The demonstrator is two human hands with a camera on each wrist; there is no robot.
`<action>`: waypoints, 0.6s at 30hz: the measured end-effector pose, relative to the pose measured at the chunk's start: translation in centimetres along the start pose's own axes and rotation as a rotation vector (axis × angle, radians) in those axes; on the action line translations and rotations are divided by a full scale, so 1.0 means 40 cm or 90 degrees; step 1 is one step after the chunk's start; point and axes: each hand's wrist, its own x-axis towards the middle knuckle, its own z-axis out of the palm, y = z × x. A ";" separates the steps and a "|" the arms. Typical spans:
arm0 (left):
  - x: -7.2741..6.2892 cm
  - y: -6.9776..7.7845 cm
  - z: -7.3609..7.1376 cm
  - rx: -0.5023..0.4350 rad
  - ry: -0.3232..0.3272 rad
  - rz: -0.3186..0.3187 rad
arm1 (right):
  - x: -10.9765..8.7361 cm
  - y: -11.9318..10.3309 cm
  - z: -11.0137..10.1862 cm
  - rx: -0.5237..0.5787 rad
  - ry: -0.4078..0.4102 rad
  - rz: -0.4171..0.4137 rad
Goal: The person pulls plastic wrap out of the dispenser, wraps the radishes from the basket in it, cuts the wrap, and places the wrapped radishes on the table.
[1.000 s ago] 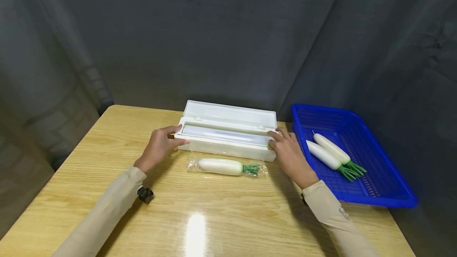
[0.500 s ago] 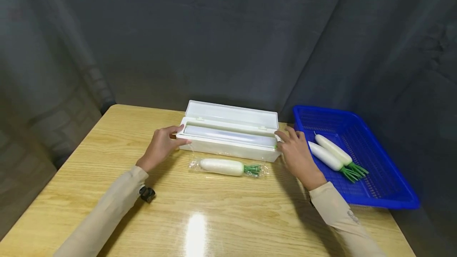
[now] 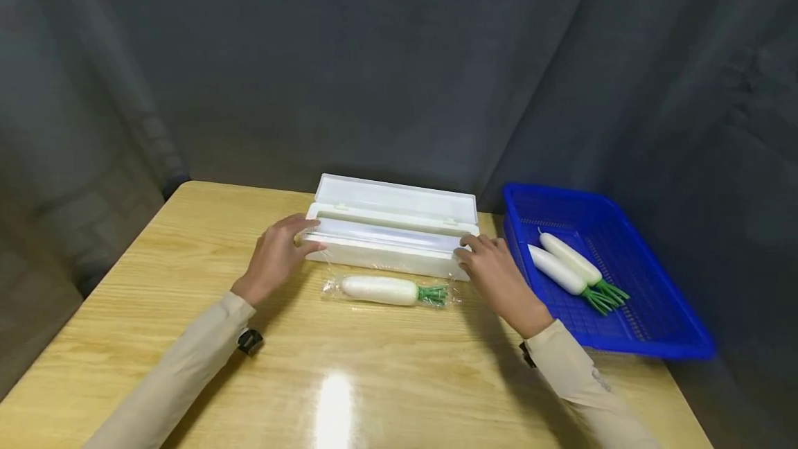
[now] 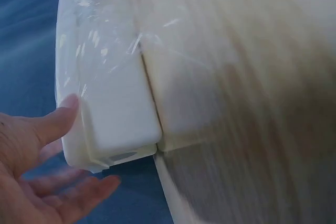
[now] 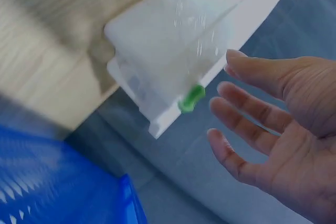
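A long white plastic-wrap box (image 3: 386, 256) with its lid (image 3: 395, 199) raised lies across the table, film roll (image 3: 380, 231) inside. My left hand (image 3: 274, 260) grips the box's left end, thumb on the front edge and fingers round behind. Over the right end is my right hand (image 3: 499, 283), fingers loosely bent and spread. In the right wrist view its fingertips are apart from a small green slider (image 5: 192, 99) on the box's edge. Just in front lies a white radish (image 3: 377, 289) with green stems, under clear film that runs down from the box.
To the right stands a blue plastic basket (image 3: 673, 310) holding two more white radishes (image 3: 570, 258). Dark curtains (image 3: 374, 61) hang behind the wooden table (image 3: 293, 380).
My right hand has shifted right toward the box's end, then back left over it. The left hand keeps its grip. The whole view has swung slightly.
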 end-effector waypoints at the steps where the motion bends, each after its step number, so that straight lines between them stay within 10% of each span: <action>1: 0.000 0.001 0.001 0.022 0.013 0.027 | 0.004 -0.004 0.004 0.005 0.003 -0.004; 7: 0.000 0.021 0.003 0.104 0.055 0.167 | 0.013 -0.017 0.030 0.004 0.011 -0.006; 18: -0.002 0.020 0.014 0.097 0.083 0.210 | 0.018 -0.013 0.041 0.030 0.018 0.010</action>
